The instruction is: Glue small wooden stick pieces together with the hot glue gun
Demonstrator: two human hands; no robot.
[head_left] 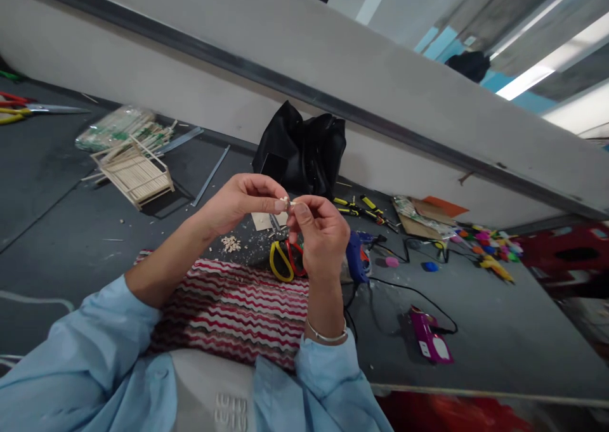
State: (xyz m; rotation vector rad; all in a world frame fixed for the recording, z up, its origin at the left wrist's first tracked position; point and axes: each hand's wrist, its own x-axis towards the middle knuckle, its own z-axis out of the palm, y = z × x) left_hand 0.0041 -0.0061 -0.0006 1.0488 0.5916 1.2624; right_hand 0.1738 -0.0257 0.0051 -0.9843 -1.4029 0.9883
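My left hand (242, 203) and my right hand (321, 235) are raised together above the grey table, fingertips meeting. Both pinch one tiny pale wooden piece (287, 201) between thumb and forefinger. Right below the hands lie scissors with yellow and red handles (285, 261). A small heap of cut wooden bits (231, 243) sits to the left of them. A red and white striped cloth (233, 308) covers the table edge under my forearms.
A small stick-built crate (133, 173) and a bag of sticks (114, 127) lie far left. A black bag (302, 150) stands against the wall. A blue glue gun (356, 257), pliers (361, 209), a pink charger (428, 337) and colourful bits (490, 245) lie right.
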